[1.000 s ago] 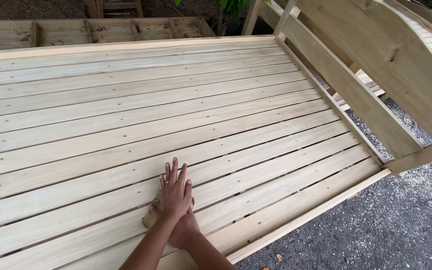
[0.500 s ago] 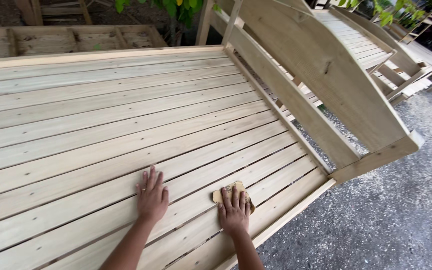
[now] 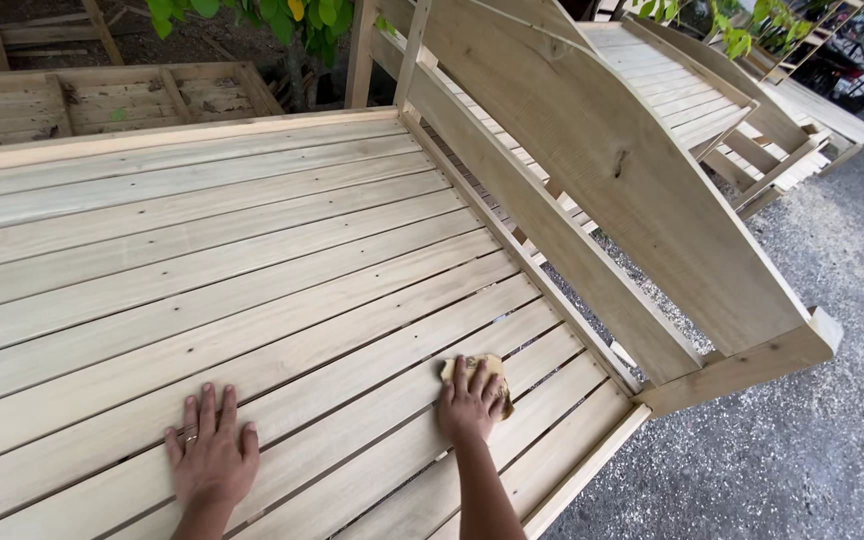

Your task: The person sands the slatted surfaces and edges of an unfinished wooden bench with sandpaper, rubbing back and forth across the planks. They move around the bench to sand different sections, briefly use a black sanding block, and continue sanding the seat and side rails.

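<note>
On the near right part of a slatted bed platform (image 3: pixel 252 270), the right hand (image 3: pixel 470 402) presses flat on a small tan sanding pad (image 3: pixel 482 368), fingers spread over it rather than curled round it; the pad peeks out beyond the fingertips and lies on a slat close to the right side rail (image 3: pixel 592 460). The left hand (image 3: pixel 212 455) lies open and flat on a slat to the left, holding nothing, with a ring on one finger, and seems to serve as a brace.

To rub well here, the pad is best kept flat and moved along the grain, which runs the length of the slats from near left to far right. Pressure looks best spread across the palm, so the pad does not dig at its edges. Dark gaps run between the slats, and a fingertip or a corner of the pad could catch in one if the stroke drifts sideways.

Just right of the pad, the slats end at the rail, and beyond it the frame drops to gravel ground (image 3: pixel 802 450). A tall arched headboard (image 3: pixel 612 190) stands along the right edge, far from the hand, limiting reach that way. Open slats spread wide to the left and far side, giving ample room for long strokes. More bed frames (image 3: pixel 712 100) stand beyond the headboard, well apart.
</note>
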Available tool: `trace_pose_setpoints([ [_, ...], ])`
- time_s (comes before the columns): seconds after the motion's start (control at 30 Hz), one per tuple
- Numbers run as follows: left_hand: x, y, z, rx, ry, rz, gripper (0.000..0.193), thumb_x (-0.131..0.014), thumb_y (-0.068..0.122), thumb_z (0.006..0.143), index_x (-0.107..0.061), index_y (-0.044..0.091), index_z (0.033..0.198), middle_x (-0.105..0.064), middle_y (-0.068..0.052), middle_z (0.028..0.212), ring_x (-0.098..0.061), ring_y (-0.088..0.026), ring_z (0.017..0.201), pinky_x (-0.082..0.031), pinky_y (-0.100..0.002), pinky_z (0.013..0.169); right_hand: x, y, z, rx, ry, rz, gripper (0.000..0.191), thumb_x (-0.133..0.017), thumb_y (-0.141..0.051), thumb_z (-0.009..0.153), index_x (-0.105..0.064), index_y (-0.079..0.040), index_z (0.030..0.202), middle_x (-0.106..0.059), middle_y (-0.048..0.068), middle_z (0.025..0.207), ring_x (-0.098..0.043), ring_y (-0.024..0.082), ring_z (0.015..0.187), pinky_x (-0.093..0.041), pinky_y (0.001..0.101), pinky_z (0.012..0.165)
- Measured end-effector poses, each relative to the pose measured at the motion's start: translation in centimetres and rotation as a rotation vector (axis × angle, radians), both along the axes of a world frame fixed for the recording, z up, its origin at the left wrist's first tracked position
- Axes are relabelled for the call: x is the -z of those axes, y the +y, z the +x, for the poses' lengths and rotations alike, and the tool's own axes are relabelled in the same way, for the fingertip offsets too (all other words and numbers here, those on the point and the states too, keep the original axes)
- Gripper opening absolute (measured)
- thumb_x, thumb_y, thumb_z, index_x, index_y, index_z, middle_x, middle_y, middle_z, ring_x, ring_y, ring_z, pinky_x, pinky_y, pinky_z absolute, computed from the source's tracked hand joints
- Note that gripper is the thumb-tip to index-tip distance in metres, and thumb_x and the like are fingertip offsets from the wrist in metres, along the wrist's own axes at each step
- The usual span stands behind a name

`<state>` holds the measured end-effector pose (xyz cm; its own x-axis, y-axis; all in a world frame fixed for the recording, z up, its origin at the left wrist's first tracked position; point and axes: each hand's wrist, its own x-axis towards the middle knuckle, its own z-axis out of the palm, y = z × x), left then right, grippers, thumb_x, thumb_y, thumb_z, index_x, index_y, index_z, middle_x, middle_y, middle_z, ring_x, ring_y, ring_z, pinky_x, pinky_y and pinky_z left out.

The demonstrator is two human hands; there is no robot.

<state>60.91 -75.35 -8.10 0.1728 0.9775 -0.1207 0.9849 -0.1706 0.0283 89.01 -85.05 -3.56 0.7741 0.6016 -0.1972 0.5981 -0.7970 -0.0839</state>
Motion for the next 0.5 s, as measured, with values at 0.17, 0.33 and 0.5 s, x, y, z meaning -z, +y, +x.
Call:
trace_pose_setpoints([
  [0.17, 0.8, -0.2, -0.5, 0.01, -0.061, 0.069, 0.074, -0.033, 0.055, 0.094, -0.011, 0.035, 0.162, -0.006, 0.005, 0.171, -0.007, -0.019, 0.156, -0.007, -0.048, 0.123, 0.2, 1.0, -3.7, -0.139, 0.067, -0.045, 0.066, -0.018, -0.054, 0.105, 0.0, -0.032, 0.165, 0.008, 0.007, 0.173, 0.01, 0.036, 0.157, 0.003, 0.0539, 0.125],
  [0.33, 0.3, -1.2, -0.8, 0.024, -0.067, 0.08, 0.075, -0.033, 0.055, 0.095, -0.012, 0.033, 0.163, -0.005, 0.004, 0.171, -0.007, -0.021, 0.155, -0.006, -0.05, 0.123, 0.0, -2.6, -8.2, -0.219, 0.099, 0.027, 0.065, -0.027, -0.049, 0.105, -0.01, -0.031, 0.164, 0.001, 0.005, 0.173, 0.004, 0.033, 0.158, -0.002, 0.0507, 0.126],
  [0.5, -1.1, -2.5, -1.3, 0.064, -0.031, 0.118, 0.074, -0.035, 0.053, 0.096, -0.016, 0.028, 0.163, -0.008, -0.001, 0.172, -0.008, -0.024, 0.156, -0.007, -0.052, 0.121, 1.0, -7.3, -12.3, -0.267, 0.089, 0.158, 0.058, -0.037, -0.037, 0.105, -0.025, -0.028, 0.161, -0.013, 0.006, 0.171, -0.006, 0.034, 0.157, -0.01, 0.0517, 0.125],
])
